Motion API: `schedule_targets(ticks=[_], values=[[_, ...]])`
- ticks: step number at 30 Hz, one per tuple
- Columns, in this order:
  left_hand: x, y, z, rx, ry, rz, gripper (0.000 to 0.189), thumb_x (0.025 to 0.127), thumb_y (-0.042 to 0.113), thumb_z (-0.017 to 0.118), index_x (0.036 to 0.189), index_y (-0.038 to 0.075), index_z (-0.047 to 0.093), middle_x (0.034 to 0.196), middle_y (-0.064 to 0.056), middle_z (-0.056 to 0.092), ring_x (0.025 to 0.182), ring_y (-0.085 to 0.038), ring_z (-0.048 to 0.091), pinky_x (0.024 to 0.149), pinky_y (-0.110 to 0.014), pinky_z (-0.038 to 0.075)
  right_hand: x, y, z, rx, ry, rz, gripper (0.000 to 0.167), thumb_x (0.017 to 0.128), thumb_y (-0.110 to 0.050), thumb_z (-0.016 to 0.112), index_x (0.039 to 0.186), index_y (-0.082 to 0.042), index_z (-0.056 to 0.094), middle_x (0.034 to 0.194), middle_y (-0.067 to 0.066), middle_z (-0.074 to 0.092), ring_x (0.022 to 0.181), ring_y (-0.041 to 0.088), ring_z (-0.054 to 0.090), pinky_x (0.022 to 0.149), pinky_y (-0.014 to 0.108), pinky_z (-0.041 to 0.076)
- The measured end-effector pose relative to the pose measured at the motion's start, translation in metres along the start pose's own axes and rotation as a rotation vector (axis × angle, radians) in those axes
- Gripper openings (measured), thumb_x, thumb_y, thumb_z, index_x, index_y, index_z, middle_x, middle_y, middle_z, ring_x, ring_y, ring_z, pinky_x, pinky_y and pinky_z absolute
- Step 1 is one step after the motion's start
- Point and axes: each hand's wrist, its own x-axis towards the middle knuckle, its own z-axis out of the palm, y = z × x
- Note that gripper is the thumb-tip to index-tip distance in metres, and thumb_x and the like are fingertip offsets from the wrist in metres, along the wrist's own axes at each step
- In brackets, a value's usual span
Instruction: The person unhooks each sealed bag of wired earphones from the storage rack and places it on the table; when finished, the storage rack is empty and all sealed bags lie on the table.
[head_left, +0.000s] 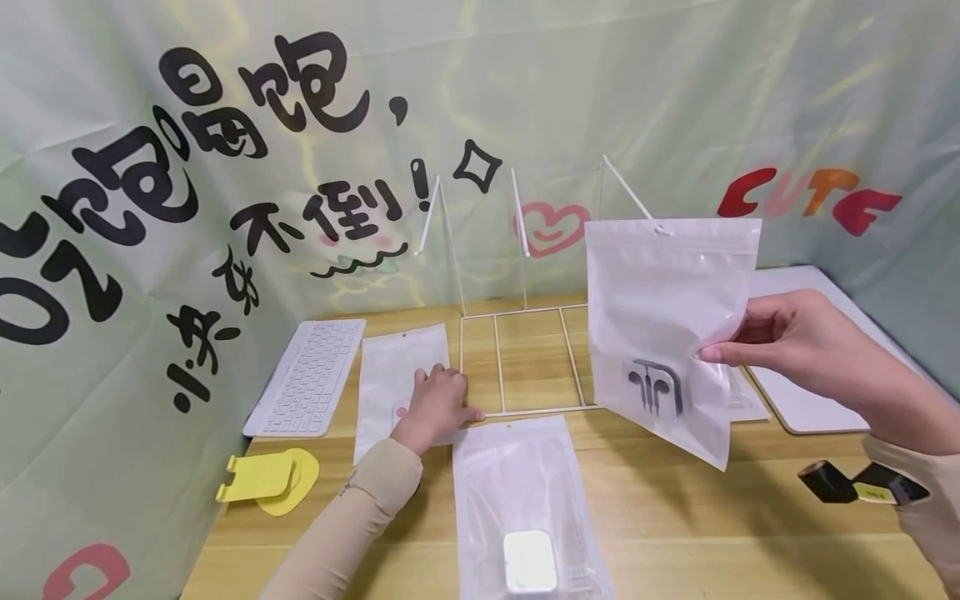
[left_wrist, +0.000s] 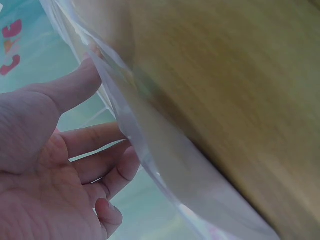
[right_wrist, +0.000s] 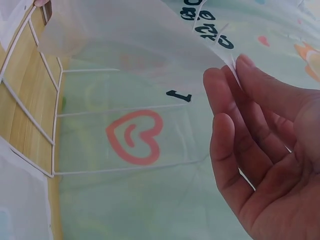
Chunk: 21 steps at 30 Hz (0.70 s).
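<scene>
A white zip pouch (head_left: 667, 275) with a pair of dark wired earphones (head_left: 654, 387) showing at its lower half hangs upright by its top hole at the right prong of a white wire rack (head_left: 501, 367). My right hand (head_left: 806, 350) pinches its right edge between thumb and fingers; the right wrist view shows this pinch (right_wrist: 265, 135) on the thin pouch edge. My left hand (head_left: 438, 404) rests over the right edge of another white pouch (head_left: 386, 375), thumb spread towards the rack's front left corner. The left wrist view shows loosely bent fingers (left_wrist: 95, 142) against a pouch edge.
A pouch with a white square item (head_left: 529, 560) lies in front of the rack. At the left are a white keyboard (head_left: 311, 375) and a yellow stand (head_left: 270, 479). A white board (head_left: 810, 375) and another pouch (head_left: 746, 400) lie at the right. Two bare prongs (head_left: 519, 212) stick out.
</scene>
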Motion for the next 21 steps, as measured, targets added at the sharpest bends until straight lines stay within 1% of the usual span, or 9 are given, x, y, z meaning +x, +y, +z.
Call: schedule_targets(ticks=[4, 7, 8, 11, 14, 17, 21], values=[[0.000, 0.000, -0.001, 0.000, -0.002, 0.000, 0.042, 0.078, 0.044, 0.082, 0.066, 0.017, 0.053, 0.069, 0.005, 0.049, 0.075, -0.020, 0.042, 0.073, -0.040, 0.026, -0.008, 0.000, -0.001, 0.024, -0.028, 0.000, 0.014, 0.081, 0.006, 0.077, 0.091, -0.004, 0.076, 0.083, 0.008, 0.074, 0.072, 0.017, 0.068, 0.067, 0.022, 0.051], [0.000, 0.000, -0.001, -0.002, 0.000, 0.002, 0.042, 0.078, 0.044, 0.082, 0.066, 0.017, 0.053, 0.069, 0.005, 0.049, 0.075, -0.020, 0.043, 0.073, -0.040, 0.027, -0.015, 0.000, -0.002, 0.036, -0.043, 0.007, 0.013, 0.083, 0.004, 0.076, 0.093, -0.004, 0.075, 0.085, 0.011, 0.074, 0.073, 0.017, 0.068, 0.067, 0.022, 0.051], [0.000, 0.000, -0.001, -0.002, 0.000, 0.002, 0.041, 0.078, 0.044, 0.082, 0.066, 0.017, 0.053, 0.069, 0.005, 0.049, 0.075, -0.020, 0.043, 0.073, -0.041, 0.027, -0.017, -0.001, -0.002, 0.035, -0.040, 0.020, 0.013, 0.083, 0.003, 0.077, 0.093, -0.005, 0.075, 0.084, 0.010, 0.074, 0.073, 0.017, 0.068, 0.067, 0.022, 0.051], [0.000, -0.001, 0.001, -0.007, -0.005, 0.000, 0.041, 0.078, 0.044, 0.083, 0.066, 0.017, 0.054, 0.070, 0.005, 0.049, 0.076, -0.020, 0.043, 0.073, -0.041, 0.027, -0.023, 0.000, -0.001, 0.035, -0.042, 0.014, 0.015, 0.082, 0.005, 0.076, 0.093, -0.005, 0.075, 0.083, 0.009, 0.073, 0.071, 0.017, 0.067, 0.065, 0.022, 0.050], [0.001, -0.002, 0.001, -0.013, -0.006, -0.002, 0.041, 0.078, 0.044, 0.083, 0.067, 0.017, 0.054, 0.070, 0.005, 0.049, 0.076, -0.020, 0.043, 0.074, -0.041, 0.027, -0.030, 0.003, 0.001, 0.041, -0.048, -0.002, 0.018, 0.081, 0.009, 0.075, 0.092, -0.005, 0.075, 0.081, 0.007, 0.073, 0.068, 0.016, 0.065, 0.060, 0.023, 0.048], [0.000, -0.002, 0.001, -0.020, -0.003, -0.001, 0.041, 0.077, 0.044, 0.083, 0.066, 0.017, 0.054, 0.069, 0.005, 0.049, 0.075, -0.020, 0.043, 0.074, -0.041, 0.027, -0.037, 0.010, 0.003, 0.078, -0.079, -0.041, 0.022, 0.080, 0.013, 0.074, 0.094, -0.004, 0.074, 0.082, 0.008, 0.073, 0.068, 0.014, 0.065, 0.058, 0.025, 0.049], [0.000, -0.002, 0.000, -0.019, -0.002, 0.002, 0.042, 0.077, 0.043, 0.083, 0.066, 0.016, 0.054, 0.070, 0.005, 0.049, 0.075, -0.020, 0.043, 0.074, -0.041, 0.027, -0.046, 0.025, 0.007, 0.179, -0.168, -0.063, 0.024, 0.082, 0.017, 0.069, 0.100, 0.001, 0.072, 0.085, 0.013, 0.073, 0.074, 0.015, 0.069, 0.064, 0.032, 0.056]])
